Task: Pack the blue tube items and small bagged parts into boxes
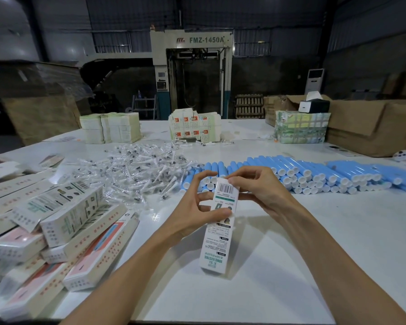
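Obs.: 1 white printed carton (217, 242) is held over the white table (291, 242) with both hands on it. Its long axis runs near-to-far and leans a little right at the far end. The barcode end points away from the person. The near end hangs free; I cannot tell whether it touches the table.

Left hand (192, 207): the thumb presses across the printed face above mid-length, and the other fingers curl round the left edge. It grips the carton firmly.

Right hand (260, 186): the fingertips are bunched on the far barcode end, with the thumb along the right side, pinching that end. The fingers cover the end flap, so I cannot tell whether it is open or tucked.

Key relation: the blue tubes (314, 174) lie in stacked rows just beyond the carton's far end and off to the right. Their white caps face the person, so the tube axis is roughly parallel to the carton axis. The right hand is the nearer one to them. The heap of small bagged parts (136, 165) lies beyond and to the left, nearer the left hand.

Also present: a pile of closed cartons (68, 221) at left and flat carton stacks (110, 127) at the far edge.

Judgement: the far flap is probably being worked. If the carton is unfilled, the right hand would let go and reach forward for 1 tube while the left steadies the carton.
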A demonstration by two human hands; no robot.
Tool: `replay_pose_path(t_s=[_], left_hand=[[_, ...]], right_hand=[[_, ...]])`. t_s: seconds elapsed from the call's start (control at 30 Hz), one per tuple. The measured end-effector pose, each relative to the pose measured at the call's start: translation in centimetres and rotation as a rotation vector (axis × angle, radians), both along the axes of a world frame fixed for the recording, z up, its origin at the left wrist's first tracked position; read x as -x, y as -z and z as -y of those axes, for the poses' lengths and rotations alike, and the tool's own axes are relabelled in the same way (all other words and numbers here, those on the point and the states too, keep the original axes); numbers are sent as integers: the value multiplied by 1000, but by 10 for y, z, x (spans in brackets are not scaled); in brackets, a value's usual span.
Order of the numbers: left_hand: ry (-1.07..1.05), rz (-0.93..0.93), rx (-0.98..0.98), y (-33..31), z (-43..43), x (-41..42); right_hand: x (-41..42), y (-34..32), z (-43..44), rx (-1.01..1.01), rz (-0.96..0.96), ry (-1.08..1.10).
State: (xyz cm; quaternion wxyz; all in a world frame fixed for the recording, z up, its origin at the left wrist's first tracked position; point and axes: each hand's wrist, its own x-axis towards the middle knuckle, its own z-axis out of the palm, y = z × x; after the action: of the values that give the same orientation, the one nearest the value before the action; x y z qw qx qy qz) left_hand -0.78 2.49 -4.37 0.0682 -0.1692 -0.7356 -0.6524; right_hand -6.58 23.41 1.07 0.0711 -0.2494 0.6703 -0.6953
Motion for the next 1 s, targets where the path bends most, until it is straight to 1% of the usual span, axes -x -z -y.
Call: replay_pose_path(t_s=[0.1, 0.2, 0.3, 0.37, 0.47, 0.63, 0.83, 1.0], left_hand=[[18, 3, 22, 0, 0, -2], [22, 16, -4, -1, 0, -4], [7, 22, -13, -1, -1, -5], [1, 18, -28, -2, -1, -6], [-33, -13, -92, -3, -2, -5], [-193, -82, -165, -6, 1, -3], [-184, -104, -175, -5, 4, -3], [-185, -105, -171, -5, 4, -3]], right_hand=[[3, -2, -7, -5, 7, -56], [6, -2, -13, -20, 21, -118], [7, -1, -13, -29, 9, -111], [5, 1, -10, 6, 6, -121], [-1, 5, 0, 40, -18, -128], [-9, 16, 21, -17, -204, -16], [-10, 21, 25, 18, -220, 25], [-10, 22, 24, 46, -202, 17]])
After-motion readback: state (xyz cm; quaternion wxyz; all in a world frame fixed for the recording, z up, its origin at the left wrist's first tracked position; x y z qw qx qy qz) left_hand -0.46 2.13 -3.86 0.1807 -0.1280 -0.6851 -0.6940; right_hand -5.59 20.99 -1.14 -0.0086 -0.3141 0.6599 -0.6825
